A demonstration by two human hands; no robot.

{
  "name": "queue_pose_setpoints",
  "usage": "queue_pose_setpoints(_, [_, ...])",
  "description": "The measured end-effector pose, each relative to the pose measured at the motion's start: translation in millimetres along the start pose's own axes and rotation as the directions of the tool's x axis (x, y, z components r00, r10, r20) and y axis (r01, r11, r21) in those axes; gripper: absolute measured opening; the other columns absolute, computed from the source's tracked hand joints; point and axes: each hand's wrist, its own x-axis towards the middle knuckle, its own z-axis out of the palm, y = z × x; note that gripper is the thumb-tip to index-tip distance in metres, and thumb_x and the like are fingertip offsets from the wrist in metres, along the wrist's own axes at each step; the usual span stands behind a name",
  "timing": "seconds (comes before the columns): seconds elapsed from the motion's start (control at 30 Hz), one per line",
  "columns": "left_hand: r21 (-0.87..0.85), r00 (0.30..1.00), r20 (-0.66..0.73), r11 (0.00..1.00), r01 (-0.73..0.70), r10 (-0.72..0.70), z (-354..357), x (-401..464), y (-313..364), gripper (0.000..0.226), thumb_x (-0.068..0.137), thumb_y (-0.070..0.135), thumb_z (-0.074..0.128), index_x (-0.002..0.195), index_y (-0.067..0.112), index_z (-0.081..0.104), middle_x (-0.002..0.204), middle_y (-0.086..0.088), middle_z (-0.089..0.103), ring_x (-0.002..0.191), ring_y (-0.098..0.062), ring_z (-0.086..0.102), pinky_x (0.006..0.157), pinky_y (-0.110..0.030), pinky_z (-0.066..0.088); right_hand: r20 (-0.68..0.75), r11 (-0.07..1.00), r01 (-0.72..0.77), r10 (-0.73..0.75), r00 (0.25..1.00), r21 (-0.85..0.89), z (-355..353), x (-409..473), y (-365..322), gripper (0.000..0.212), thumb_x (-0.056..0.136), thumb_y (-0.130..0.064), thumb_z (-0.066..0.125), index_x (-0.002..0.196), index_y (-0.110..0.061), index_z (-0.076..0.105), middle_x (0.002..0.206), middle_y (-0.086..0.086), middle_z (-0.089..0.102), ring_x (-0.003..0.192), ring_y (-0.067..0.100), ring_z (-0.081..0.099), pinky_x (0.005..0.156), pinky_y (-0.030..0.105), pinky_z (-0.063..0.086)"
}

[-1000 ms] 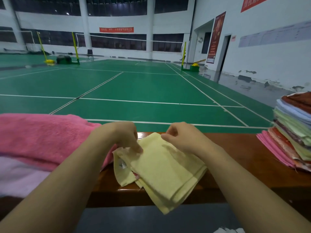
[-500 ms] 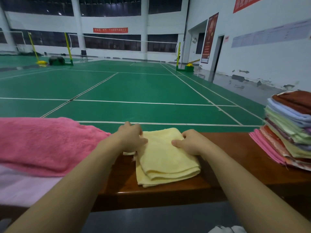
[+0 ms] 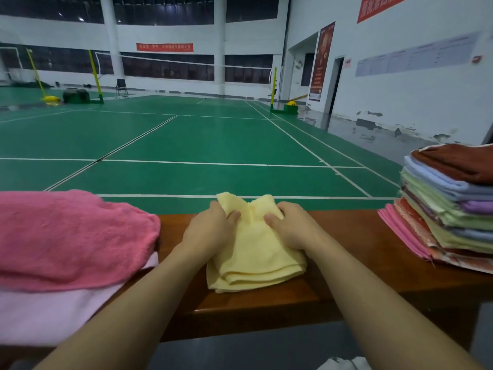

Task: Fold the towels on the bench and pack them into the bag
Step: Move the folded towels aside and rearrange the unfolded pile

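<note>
Two hands are pinching the far edge of the folded pale-yellow terry towel [image 3: 253,252]: my left hand [image 3: 210,231] and right hand [image 3: 290,228] are each curling fingers round a raised corner, thumbs on top. The towel is lying mid-way along the brown wooden bench [image 3: 346,244], between the fluffy pink towel [image 3: 72,236] and the stack of mixed-colour folded cloths [image 3: 453,209]. Risks: layers are splaying at the near edge, so lifting by the corners could undo the fold; it's also sitting near the bench's front lip. I'm probably not seeing the bag anywhere.
</note>
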Motion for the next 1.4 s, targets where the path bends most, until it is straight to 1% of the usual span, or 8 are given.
queue_pose_setpoints(0.23, [-0.713, 0.999, 0.03, 0.701, 0.0, 0.03, -7, -1, 55, 0.019, 0.099, 0.046, 0.057, 0.099, 0.027, 0.061, 0.103, 0.005, 0.07, 0.095, -0.017, 0.068, 0.091, -0.044, 0.057, -0.3, 0.957, 0.019, 0.072, 0.951, 0.29, -45, -3, 27, 0.039, 0.1, -0.044, 0.056, 0.127, -0.017, 0.06, 0.121, 0.001, 0.066, 0.112, 0.026, 0.061, 0.095, 0.043, 0.049])
queue_pose_setpoints(0.67, [-0.953, 0.906, 0.289, 0.183, 0.242, 0.309, -10, 27, 333, 0.013, 0.1, 0.01, 0.058, 0.107, 0.0, 0.062, 0.082, -0.008, 0.064, 0.059, -0.014, 0.058, 0.047, -0.021, 0.049, -0.625, 0.966, -0.089, 0.225, 0.748, 0.242, -324, -4, 115, 0.025, 0.091, -0.037, 0.071, 0.108, -0.021, 0.063, 0.106, 0.001, 0.061, 0.109, 0.026, 0.061, 0.099, 0.04, 0.049])
queue_pose_setpoints(0.77, [-0.94, 0.891, 0.299, 0.265, 0.214, 0.341, 16, 34, 390, 0.025, 0.101, 0.012, 0.058, 0.117, -0.007, 0.059, 0.097, -0.016, 0.067, 0.07, -0.021, 0.062, 0.054, -0.025, 0.055, -0.605, 0.943, -0.227, 0.33, 0.725, 0.243, -361, -5, 161, 0.031, 0.091, -0.037, 0.072, 0.112, -0.014, 0.067, 0.114, 0.007, 0.067, 0.111, 0.03, 0.062, 0.096, 0.04, 0.05])
queue_pose_setpoints(0.9, [-0.469, 0.937, 0.151, 0.857, -0.214, 0.316, 57, 39, 426, 0.06, 0.104, 0.031, 0.047, 0.153, 0.001, 0.028, 0.159, -0.021, 0.027, 0.141, -0.037, 0.035, 0.112, -0.046, 0.035, -0.537, 0.88, -0.469, 0.359, 0.763, -0.079, -355, -1, 210, 0.058, 0.097, -0.049, 0.058, 0.138, -0.008, 0.053, 0.139, 0.013, 0.059, 0.121, 0.034, 0.057, 0.089, 0.038, 0.047])
queue_pose_setpoints(0.97, [-0.342, 0.894, 0.017, 0.843, -0.415, 0.447, 66, 41, 431, 0.061, 0.105, 0.039, 0.039, 0.158, 0.013, 0.022, 0.168, -0.011, 0.008, 0.153, -0.032, 0.01, 0.123, -0.049, 0.016, -0.515, 0.908, -0.386, 0.257, 0.818, -0.161, -346, 3, 213, 0.058, 0.102, -0.051, 0.047, 0.147, -0.015, 0.046, 0.15, 0.01, 0.049, 0.134, 0.032, 0.048, 0.104, 0.041, 0.041])
queue_pose_setpoints(1.07, [-0.156, 0.745, 0.203, 0.772, -0.616, 0.636, 94, 46, 434, 0.051, 0.107, 0.032, 0.025, 0.153, 0.011, 0.034, 0.164, -0.017, 0.019, 0.151, -0.04, 0.013, 0.122, -0.056, 0.012, -0.259, 0.905, -0.225, 0.135, 0.956, -0.36, -324, 7, 213, 0.051, 0.109, -0.045, 0.026, 0.146, -0.017, 0.047, 0.156, 0.008, 0.042, 0.142, 0.03, 0.038, 0.118, 0.046, 0.03])
queue_pose_setpoints(1.23, [-0.186, 0.746, 0.288, 0.799, -0.572, 0.601, 108, 40, 426, 0.043, 0.108, 0.02, 0.019, 0.136, 0.001, 0.045, 0.153, -0.024, 0.036, 0.141, -0.042, 0.031, 0.119, -0.048, 0.021, -0.199, 0.886, -0.235, 0.167, 0.966, -0.399, -312, 1, 225, 0.05, 0.109, -0.038, 0.019, 0.141, -0.018, 0.052, 0.153, 0.007, 0.047, 0.138, 0.028, 0.041, 0.116, 0.048, 0.031])
queue_pose_setpoints(1.4, [-0.196, 0.722, 0.245, 0.763, -0.616, 0.647, 77, 34, 413, 0.052, 0.11, 0.027, 0.021, 0.153, -0.001, 0.031, 0.164, -0.021, 0.018, 0.153, -0.035, 0.008, 0.124, -0.043, 0.009, -0.272, 0.882, -0.214, 0.103, 0.957, -0.419, -323, -3, 205, 0.054, 0.108, -0.048, 0.024, 0.154, -0.024, 0.038, 0.161, 0.0, 0.037, 0.146, 0.024, 0.035, 0.121, 0.046, 0.025])
